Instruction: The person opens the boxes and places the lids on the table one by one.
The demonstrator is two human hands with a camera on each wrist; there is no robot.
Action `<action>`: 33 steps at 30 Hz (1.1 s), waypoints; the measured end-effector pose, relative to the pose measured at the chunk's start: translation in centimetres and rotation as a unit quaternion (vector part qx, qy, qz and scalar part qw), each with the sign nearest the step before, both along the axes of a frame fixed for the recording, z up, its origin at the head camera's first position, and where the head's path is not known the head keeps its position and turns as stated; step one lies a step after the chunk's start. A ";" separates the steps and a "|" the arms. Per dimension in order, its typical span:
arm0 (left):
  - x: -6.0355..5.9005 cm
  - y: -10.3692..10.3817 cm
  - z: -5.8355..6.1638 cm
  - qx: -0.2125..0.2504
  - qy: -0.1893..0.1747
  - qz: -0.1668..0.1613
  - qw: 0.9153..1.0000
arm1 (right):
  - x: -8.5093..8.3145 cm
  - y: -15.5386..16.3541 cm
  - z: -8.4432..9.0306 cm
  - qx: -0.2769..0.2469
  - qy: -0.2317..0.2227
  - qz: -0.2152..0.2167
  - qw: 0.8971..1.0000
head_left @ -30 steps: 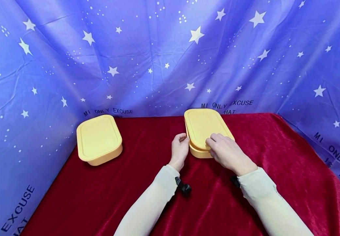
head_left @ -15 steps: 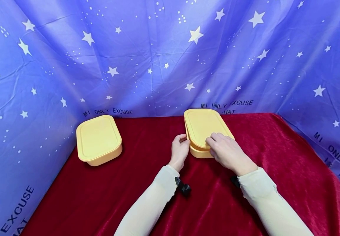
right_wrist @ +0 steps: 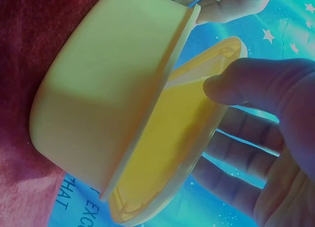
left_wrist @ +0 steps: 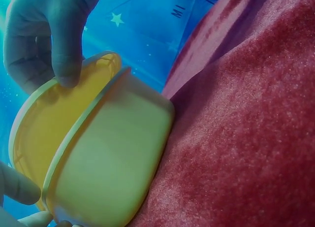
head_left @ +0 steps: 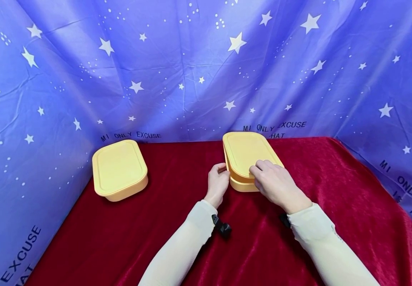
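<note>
The lid [head_left: 246,154] of the yellow lunch box [head_left: 240,183], near the middle of the red-draped counter [head_left: 120,234], is being pried up: its near edge is being pinched by the right hand [head_left: 275,183], while the box's left rim is being gripped by the left hand [head_left: 217,180]. Next, a steady upward peel is probably called for, with the box being held down.

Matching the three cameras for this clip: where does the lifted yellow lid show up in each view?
Head view: the lid sits right of centre, its near edge raised off the box, pinched by the right hand.
Left wrist view: lid at left, tilted open above the box.
Right wrist view: lid at centre, thumb on its underside.
Shared landmark: the red cloth, also seen at and.
</note>
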State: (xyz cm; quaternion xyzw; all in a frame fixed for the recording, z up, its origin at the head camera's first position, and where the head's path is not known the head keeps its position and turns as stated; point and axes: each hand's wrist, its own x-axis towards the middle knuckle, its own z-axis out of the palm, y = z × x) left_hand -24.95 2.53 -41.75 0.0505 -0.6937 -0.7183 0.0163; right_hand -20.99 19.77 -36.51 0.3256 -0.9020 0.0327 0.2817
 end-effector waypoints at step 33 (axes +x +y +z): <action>0.2 0.0 0.1 0.010 0.017 -0.003 1.000 | 0.1 0.3 0.5 -0.009 0.013 0.007 1.000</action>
